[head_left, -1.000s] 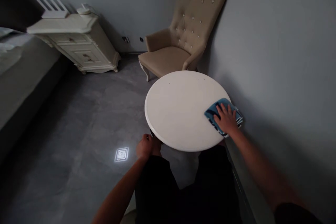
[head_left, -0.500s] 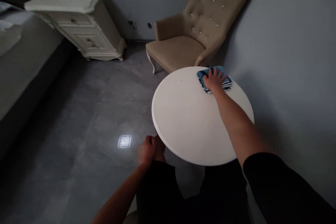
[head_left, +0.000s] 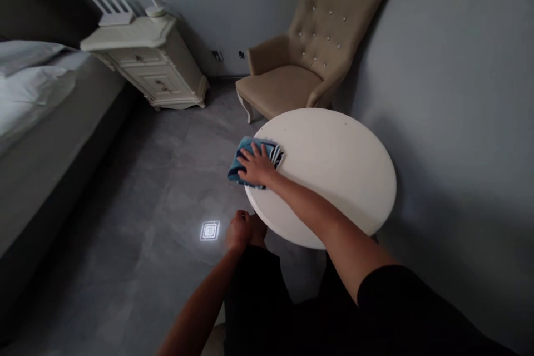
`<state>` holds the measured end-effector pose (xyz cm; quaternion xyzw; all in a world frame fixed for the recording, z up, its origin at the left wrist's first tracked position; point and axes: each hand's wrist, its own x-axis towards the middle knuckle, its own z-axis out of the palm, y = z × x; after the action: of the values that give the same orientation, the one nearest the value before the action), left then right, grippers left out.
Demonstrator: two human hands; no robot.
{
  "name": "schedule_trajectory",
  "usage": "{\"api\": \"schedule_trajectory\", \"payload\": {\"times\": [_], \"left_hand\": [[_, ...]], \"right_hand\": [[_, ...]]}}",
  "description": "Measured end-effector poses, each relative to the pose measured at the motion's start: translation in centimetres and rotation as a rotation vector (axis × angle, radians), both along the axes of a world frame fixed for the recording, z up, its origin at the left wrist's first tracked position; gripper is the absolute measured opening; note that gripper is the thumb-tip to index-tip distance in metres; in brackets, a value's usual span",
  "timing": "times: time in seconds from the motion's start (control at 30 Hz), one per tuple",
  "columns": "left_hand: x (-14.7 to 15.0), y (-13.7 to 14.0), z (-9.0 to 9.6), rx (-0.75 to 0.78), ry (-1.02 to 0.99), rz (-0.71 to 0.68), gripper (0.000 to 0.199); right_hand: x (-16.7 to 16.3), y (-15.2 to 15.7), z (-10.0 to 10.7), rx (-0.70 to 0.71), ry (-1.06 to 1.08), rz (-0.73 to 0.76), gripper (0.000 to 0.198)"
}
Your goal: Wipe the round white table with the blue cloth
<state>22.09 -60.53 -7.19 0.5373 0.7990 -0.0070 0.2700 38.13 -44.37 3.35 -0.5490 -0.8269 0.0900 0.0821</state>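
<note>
My right hand [head_left: 256, 166] lies flat with its fingers spread on a folded blue cloth [head_left: 247, 147] with dark and white stripes. It presses the cloth at the left edge of a round white table [head_left: 329, 161]; part of the cloth reaches past the rim. Below that edge, my left hand [head_left: 239, 230] is closed and rests by my knee, near the table's rim. Its curled fingers hide whatever is in them, if anything.
Behind the table stands a tan tufted armchair [head_left: 283, 89]. A cream nightstand [head_left: 167, 80] bears a white router [head_left: 112, 11]. A bed [head_left: 62, 122] lies along the left. A bright square light pattern [head_left: 209, 230] falls on the grey floor. The wall [head_left: 459, 94] is on the right.
My right hand has slid the cloth from the far right of the tabletop to its left edge. My left hand stays closed by my knee. The view has shifted slightly.
</note>
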Motion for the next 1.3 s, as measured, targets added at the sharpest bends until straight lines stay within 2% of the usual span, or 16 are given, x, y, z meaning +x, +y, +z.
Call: {"api": "schedule_trajectory", "payload": {"times": [0.1, 0.17, 0.23, 0.33, 0.4, 0.47, 0.57, 0.67, 0.77, 0.83, 0.9, 1.0, 1.07, 1.17, 1.23, 1.3], "left_hand": [[0.0, -0.8, 0.2, 0.007, -0.008, -0.025, 0.034], [-0.1, -1.3, 0.3, 0.018, -0.037, -0.053, 0.03], [-0.1, -1.6, 0.3, 0.039, -0.045, -0.055, 0.032], [0.2, -2.1, 0.3, 0.059, -0.025, -0.049, 0.037], [0.5, -2.2, 0.5, 0.057, -0.037, -0.082, 0.04], [0.8, -2.2, 0.7, 0.039, -0.04, -0.097, 0.042], [1.0, -2.0, 0.9, 0.023, -0.033, -0.103, 0.043], [0.7, -1.5, 0.7, 0.011, -0.032, -0.096, 0.043], [0.1, -0.9, 0.3, -0.015, -0.028, -0.07, 0.043], [-0.2, -0.4, 0.0, -0.016, -0.027, -0.057, 0.042], [-0.3, 0.0, 0.0, -0.013, -0.022, -0.051, 0.042], [0.1, 0.5, 0.3, -0.026, -0.012, -0.04, 0.042], [0.6, 0.6, 0.7, -0.042, -0.018, -0.026, 0.042], [1.4, 0.5, 1.1, -0.048, -0.033, -0.015, 0.042], [1.7, 0.2, 1.2, -0.043, -0.03, -0.022, 0.043], [1.9, -0.3, 1.2, -0.034, -0.021, -0.035, 0.043]], "right_hand": [[1.0, -8.9, -0.3, 0.051, -0.036, 0.071, 0.067], [3.7, -15.3, -0.7, 0.069, -0.046, 0.07, 0.069], [7.8, -21.4, -1.1, 0.05, -0.033, 0.031, 0.072], [15.4, -28.3, -1.6, -0.022, -0.038, -0.148, 0.075], [20.6, -30.6, -1.9, -0.069, -0.088, -0.329, 0.076], [25.5, -30.8, -1.9, -0.092, -0.149, -0.499, 0.078], [31.5, -27.7, -1.5, -0.096, -0.214, -0.696, 0.079], [35.7, -21.5, -0.9, -0.11, -0.244, -0.819, 0.079], [37.3, -13.7, -0.5, -0.132, -0.222, -0.89, 0.082], [36.8, -8.2, -0.4, -0.138, -0.186, -0.916, 0.082], [35.0, -3.0, -0.3, -0.126, -0.144, -0.927, 0.082], [29.9, 3.1, -0.2, -0.092, -0.085, -0.894, 0.082], [25.0, 5.0, 0.0, -0.082, -0.054, -0.803, 0.08], [17.0, 3.5, 0.3, -0.059, -0.019, -0.56, 0.079], [12.4, -0.3, 0.4, -0.036, -0.004, -0.369, 0.077], [9.6, -5.7, 0.2, -0.022, 0.002, -0.209, 0.076]]}}
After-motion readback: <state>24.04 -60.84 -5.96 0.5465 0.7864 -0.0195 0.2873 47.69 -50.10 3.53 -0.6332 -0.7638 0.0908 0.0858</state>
